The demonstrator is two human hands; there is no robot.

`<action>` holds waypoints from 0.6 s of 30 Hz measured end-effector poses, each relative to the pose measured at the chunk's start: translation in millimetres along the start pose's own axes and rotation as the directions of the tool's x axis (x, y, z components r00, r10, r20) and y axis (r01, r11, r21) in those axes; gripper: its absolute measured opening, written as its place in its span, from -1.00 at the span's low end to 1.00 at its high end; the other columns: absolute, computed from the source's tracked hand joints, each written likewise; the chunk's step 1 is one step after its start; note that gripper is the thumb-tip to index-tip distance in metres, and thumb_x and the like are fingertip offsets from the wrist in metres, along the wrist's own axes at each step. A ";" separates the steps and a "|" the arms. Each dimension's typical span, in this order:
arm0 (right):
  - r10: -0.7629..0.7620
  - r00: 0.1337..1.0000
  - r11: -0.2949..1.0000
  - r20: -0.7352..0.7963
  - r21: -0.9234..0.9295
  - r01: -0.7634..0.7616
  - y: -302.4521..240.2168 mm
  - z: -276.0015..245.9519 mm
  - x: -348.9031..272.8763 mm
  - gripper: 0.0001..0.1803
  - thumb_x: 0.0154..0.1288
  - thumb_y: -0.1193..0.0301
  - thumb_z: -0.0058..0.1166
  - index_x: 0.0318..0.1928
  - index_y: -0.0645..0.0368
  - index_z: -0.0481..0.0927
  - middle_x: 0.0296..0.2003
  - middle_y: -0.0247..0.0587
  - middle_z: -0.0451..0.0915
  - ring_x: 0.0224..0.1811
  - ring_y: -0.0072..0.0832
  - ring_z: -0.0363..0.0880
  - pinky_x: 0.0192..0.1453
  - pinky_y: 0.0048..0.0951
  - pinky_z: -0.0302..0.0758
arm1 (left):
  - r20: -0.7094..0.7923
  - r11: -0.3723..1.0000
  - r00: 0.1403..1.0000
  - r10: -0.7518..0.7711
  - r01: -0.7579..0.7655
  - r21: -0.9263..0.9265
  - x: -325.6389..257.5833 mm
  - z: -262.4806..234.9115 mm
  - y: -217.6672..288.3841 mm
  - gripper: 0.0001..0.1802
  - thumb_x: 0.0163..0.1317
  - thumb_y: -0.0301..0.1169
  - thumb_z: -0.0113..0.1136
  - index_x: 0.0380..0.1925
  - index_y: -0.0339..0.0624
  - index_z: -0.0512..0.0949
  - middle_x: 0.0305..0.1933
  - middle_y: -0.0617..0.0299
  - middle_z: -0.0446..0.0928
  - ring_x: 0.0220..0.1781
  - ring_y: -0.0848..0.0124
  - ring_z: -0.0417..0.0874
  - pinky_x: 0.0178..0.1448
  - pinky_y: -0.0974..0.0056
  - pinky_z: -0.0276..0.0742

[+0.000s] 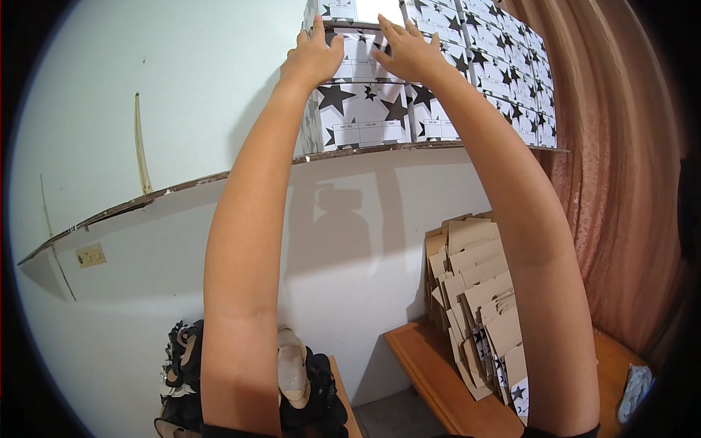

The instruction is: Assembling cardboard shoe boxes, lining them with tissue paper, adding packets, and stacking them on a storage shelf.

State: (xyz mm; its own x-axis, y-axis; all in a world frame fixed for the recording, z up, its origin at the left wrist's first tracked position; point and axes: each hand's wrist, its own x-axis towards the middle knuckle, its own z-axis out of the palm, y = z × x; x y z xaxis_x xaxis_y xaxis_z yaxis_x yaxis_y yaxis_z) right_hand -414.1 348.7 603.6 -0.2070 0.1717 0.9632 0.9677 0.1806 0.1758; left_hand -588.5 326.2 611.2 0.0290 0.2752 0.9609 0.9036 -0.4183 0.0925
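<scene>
Both my arms reach up to a high wall shelf point(219, 177) stacked with white boxes printed with black stars. My left hand point(315, 55) and my right hand point(407, 50) press flat on the front of one star box point(361, 52) in the second row from the bottom. Their fingers are spread and point upward, left hand on the box's left side, right hand on its right. Under it sits another star box point(363, 115) resting on the shelf. More star boxes point(504, 58) fill the stack to the right.
A white wall point(146, 87) runs behind the shelf. Lower right, flattened cardboard box blanks point(478, 292) lean on a wooden bench point(431, 365). A pile of shoes point(299, 379) lies at lower left. A pinkish curtain point(621, 182) hangs on the right.
</scene>
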 end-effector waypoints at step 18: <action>-0.015 0.999 0.996 -0.028 0.088 0.017 -11.2 28.9 -6.7 -0.25 0.23 -0.14 -0.33 0.34 -0.07 -0.01 0.36 -0.27 -0.05 0.39 -0.30 -0.06 0.22 0.47 -0.39 | -0.019 0.898 0.964 -0.266 0.240 -0.369 -4.2 31.5 -10.3 -0.17 0.19 -0.04 -0.16 0.34 -0.03 -0.28 0.15 -0.39 0.22 0.16 -0.16 0.34 0.22 0.06 0.25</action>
State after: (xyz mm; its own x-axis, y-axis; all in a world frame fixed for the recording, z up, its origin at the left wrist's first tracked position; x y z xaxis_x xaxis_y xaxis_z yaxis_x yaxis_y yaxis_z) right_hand -427.7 373.5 589.3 -0.2170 0.1415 0.9659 0.9477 0.2678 0.1737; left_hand -584.5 356.6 598.0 -0.2207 0.3599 0.9065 0.6602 -0.6290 0.4105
